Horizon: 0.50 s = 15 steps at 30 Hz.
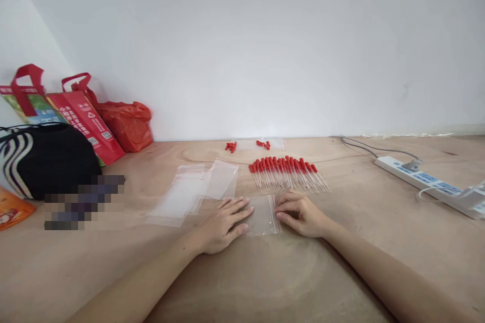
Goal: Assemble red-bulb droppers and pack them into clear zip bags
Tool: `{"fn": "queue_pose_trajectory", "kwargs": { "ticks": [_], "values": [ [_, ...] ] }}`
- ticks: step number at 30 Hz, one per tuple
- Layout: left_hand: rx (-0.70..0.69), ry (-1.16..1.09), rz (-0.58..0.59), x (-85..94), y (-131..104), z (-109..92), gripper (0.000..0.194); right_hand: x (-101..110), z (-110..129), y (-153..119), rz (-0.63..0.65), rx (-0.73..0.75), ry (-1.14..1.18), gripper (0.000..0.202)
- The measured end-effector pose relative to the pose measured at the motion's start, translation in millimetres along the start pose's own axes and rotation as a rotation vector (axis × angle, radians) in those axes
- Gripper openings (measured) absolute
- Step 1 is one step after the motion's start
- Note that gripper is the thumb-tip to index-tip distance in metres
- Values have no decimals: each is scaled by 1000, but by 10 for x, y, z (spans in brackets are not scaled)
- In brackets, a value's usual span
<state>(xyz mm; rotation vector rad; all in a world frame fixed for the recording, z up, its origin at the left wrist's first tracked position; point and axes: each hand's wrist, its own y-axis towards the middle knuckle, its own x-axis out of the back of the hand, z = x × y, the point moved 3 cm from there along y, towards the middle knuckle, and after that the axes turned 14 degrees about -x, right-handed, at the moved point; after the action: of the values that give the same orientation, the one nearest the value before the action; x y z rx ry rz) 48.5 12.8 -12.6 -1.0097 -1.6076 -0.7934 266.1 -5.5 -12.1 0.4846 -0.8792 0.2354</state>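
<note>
A clear zip bag (261, 216) with a red line along its right edge lies flat on the table. My left hand (226, 224) rests on the bag's left part, fingers spread. At the red-lined edge, my right hand (301, 214) has its thumb and fingers pinched on the bag. Just behind the hands is a row of glass droppers (290, 174) with red rubber tops. Several more clear bags (185, 192) overlap to the left of my left hand.
Loose red rubber tops (231, 147) and a clear bag (278, 143) lie near the wall. A power strip (428, 181) with cables is at right. Red bags (127, 123) and a black bag (56, 156) stand at left, beside a blurred-out item (85, 202).
</note>
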Motion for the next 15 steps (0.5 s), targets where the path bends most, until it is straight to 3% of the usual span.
{"fn": "queue_pose_trajectory", "kwargs": {
  "ticks": [6, 11, 15],
  "values": [
    [8, -11, -26, -26, -1, 2, 42, -89, 131, -29, 196, 124, 79, 36],
    [32, -20, -46, 12, -8, -22, 46, -159, 136, -28, 297, 107, 48, 32],
    [55, -88, -56, 52, -68, 29, 48, -80, 69, -12, 318, 37, 181, 31]
  ]
}}
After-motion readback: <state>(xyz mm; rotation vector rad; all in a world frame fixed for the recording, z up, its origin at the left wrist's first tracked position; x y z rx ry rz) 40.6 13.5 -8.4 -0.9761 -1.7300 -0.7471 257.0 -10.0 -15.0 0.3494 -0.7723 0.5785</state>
